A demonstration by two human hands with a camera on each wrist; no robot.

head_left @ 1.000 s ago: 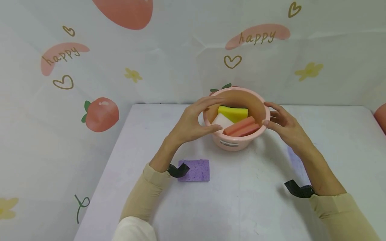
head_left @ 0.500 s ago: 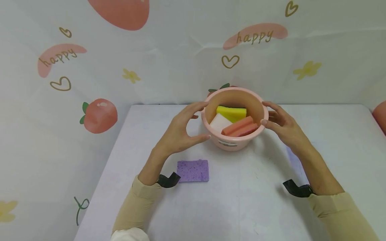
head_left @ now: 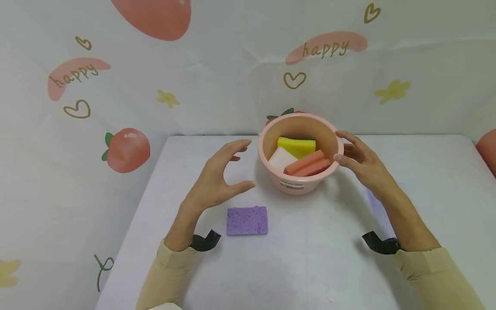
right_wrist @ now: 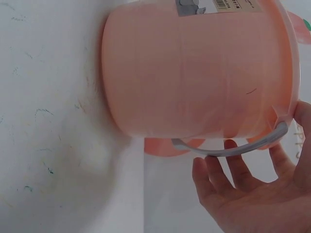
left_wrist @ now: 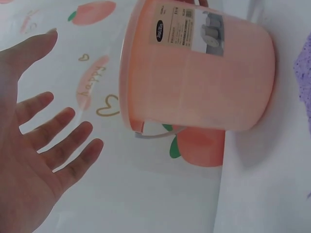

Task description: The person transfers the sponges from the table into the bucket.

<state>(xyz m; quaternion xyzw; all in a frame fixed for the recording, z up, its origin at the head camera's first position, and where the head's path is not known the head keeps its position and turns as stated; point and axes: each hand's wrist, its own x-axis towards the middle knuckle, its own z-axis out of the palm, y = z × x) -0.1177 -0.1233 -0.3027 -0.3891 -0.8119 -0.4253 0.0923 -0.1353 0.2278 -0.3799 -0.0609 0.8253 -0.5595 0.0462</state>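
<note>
A pink bucket (head_left: 298,186) stands upright near the back of the white table. Inside it lie a yellow sponge (head_left: 297,146), a white block (head_left: 281,159) and orange-red sponge-like blocks (head_left: 306,163). To the bucket's left, my left hand (head_left: 211,178) hovers apart from it, thumb and fingers spread, holding nothing. My right hand (head_left: 366,161) is at the bucket's right side. Its thumb touches the rim, while the loosely bent fingers lie by the grey handle (right_wrist: 233,149), which hangs down. A purple sponge (head_left: 247,221) lies flat in front of the bucket, slightly left.
A pale purple patch (head_left: 379,211) shows on the table, partly behind the right forearm. Directly behind the bucket rises a white printed backdrop (head_left: 232,77). Each wrist bears a black strap, such as the left strap (head_left: 205,242).
My left hand has left the bucket's rim and drawn back to the left and towards me. The right hand stays at the rim, and the bucket and its contents keep their place.
</note>
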